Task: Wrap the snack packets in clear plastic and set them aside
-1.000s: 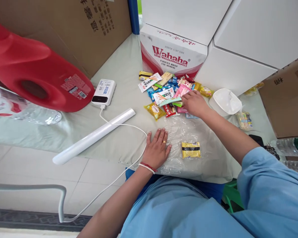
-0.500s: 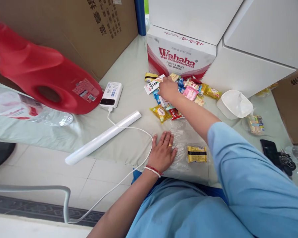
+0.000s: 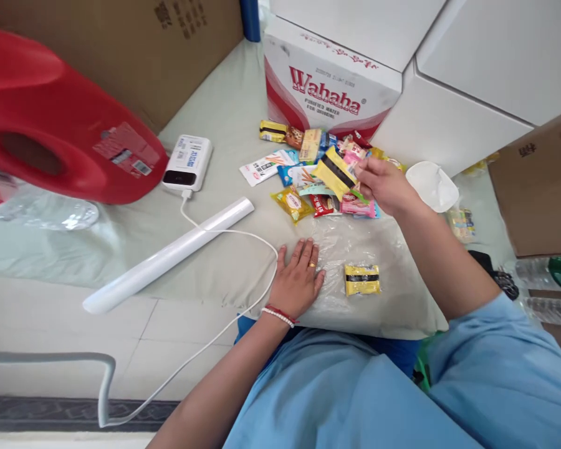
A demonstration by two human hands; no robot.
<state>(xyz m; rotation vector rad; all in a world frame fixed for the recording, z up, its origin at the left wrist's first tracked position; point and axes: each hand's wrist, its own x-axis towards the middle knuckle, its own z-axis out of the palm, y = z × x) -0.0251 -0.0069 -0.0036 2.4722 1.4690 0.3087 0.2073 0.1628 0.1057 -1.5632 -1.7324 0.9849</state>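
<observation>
My right hand (image 3: 384, 184) pinches a yellow snack packet (image 3: 334, 173) with a black band by its right end, above a pile of wrapped snacks. My left hand (image 3: 297, 279) lies flat, fingers spread, on the cloth-covered surface at the edge of a clear plastic sheet (image 3: 330, 249). To its right, on the plastic, rests a second yellow packet (image 3: 362, 280) with a black band. In the pile are a white stick-snack packet (image 3: 265, 167), a yellow-wrapped snack (image 3: 292, 204), a red packet (image 3: 325, 204) and a pink packet (image 3: 358, 204).
Behind the pile stands a Wahaha water carton (image 3: 327, 93). A white power bank (image 3: 187, 163) with a cable, a white tube (image 3: 168, 255) and a large red jug (image 3: 65, 125) are on the left. A white plastic container (image 3: 432, 186) sits right, near clear bottles (image 3: 551, 310).
My right hand has drawn back and right from the pile, now with a yellow packet in it. The white packet it was touching lies at the pile's left. My left hand stays flat.
</observation>
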